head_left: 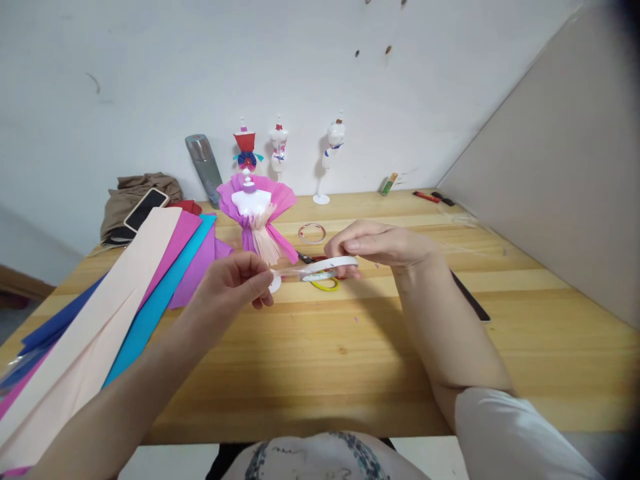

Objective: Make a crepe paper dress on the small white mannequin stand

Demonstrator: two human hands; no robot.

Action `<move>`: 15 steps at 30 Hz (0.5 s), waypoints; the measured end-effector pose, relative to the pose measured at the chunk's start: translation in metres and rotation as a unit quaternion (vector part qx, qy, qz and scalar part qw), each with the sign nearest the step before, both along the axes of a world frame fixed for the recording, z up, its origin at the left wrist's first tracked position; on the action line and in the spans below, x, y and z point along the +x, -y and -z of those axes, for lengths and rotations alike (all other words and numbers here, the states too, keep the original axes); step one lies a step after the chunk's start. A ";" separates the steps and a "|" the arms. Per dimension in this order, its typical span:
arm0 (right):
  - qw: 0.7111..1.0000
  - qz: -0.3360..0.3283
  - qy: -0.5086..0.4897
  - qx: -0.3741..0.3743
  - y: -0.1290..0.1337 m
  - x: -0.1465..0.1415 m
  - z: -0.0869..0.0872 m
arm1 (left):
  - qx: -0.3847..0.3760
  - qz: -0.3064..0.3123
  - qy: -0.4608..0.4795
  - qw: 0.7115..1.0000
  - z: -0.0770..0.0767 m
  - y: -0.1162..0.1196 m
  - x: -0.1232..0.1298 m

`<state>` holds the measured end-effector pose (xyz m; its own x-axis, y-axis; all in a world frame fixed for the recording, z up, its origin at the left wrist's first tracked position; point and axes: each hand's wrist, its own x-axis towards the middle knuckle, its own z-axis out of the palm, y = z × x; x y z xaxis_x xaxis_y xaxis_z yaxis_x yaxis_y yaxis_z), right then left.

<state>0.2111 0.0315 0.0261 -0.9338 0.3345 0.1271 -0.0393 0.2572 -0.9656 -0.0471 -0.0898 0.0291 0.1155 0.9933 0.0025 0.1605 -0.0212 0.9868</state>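
My right hand (pixel 380 245) holds a narrow roll of white tape (pixel 333 264) by its edge, above the middle of the table. From the roll a thin clear strip (pixel 293 272) runs left to my left hand (pixel 243 279), which pinches its end between thumb and fingers. Just beyond my left hand stands a small white dress-form mannequin (pixel 251 203) wrapped in purple and pale peach crepe paper (pixel 267 243). A white disc (pixel 275 281) shows partly behind my left fingertips. Scissors with a yellow handle (pixel 329 286) lie under the roll, partly covered by it.
Long folded crepe paper sheets (pixel 125 293) cover the left side, near a phone (pixel 147 209) and a grey bottle (pixel 204 167). Several mini mannequins (pixel 337 135) line the wall. A tape ring (pixel 312 233) lies mid-table; a dark flat strip (pixel 473 299) is right of my forearm.
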 end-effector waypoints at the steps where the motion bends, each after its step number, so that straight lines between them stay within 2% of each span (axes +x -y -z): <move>1: 1.000 0.004 -0.001 0.009 0.000 0.000 -0.001 | 0.001 -0.001 -0.006 1.000 -0.001 0.000 0.000; 5: 0.996 0.049 0.040 0.064 0.007 0.000 -0.009 | 0.012 -0.013 -0.036 0.999 0.003 -0.002 0.000; 8: 0.971 0.104 0.100 0.189 0.022 -0.001 -0.021 | 0.067 -0.043 -0.069 0.994 0.007 -0.001 -0.002; 10: 0.936 0.171 0.116 0.285 0.033 -0.006 -0.026 | 0.117 -0.077 -0.116 0.983 0.007 0.000 -0.003; 12: 0.881 0.259 0.126 0.376 0.042 -0.012 -0.028 | 0.165 -0.110 -0.172 0.965 0.006 0.001 -0.005; 14: 0.833 0.322 0.124 0.433 0.047 -0.020 -0.026 | 0.210 -0.137 -0.216 0.943 0.004 -0.001 -0.006; 15: 0.821 0.337 0.117 0.446 0.047 -0.023 -0.024 | 0.229 -0.150 -0.231 0.934 0.004 -0.002 -0.008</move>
